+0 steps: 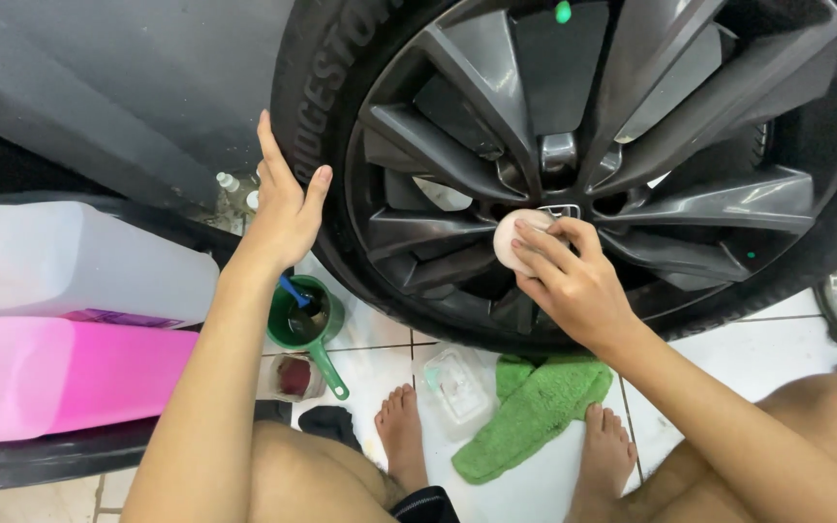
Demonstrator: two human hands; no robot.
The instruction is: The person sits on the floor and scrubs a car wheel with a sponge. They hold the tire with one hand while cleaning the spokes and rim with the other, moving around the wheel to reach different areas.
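White floor tiles [380,363] with thin dark grout lines make up the ground, seen from above by a person crouching barefoot. Filling most of the upper view is a car wheel: a black tyre [314,116] wrapped around a dark grey alloy rim [457,107] with broad angled spokes. At the left edge lie two big plastic jugs, a translucent white jug [79,257] resting above a bright pink jug [60,373].

On the tiles under the wheel, a crumpled green cloth [535,407] sits between the person's two bare feet. Just left of it is a small clear plastic container [455,385]. Further left stands a green scoop [307,324] with a long handle and a blue-handled tool standing in it, and beside the handle a small dark red jar [294,376].

The left hand [285,208] is open and flat, fingers spread, its palm pressed against the tyre's sidewall, holding nothing. The right hand [573,281] is curled around a small round pale pink pad [513,237], gripping it with fingertips and thumb and pressing it against the rim near the hub, where the spokes meet.
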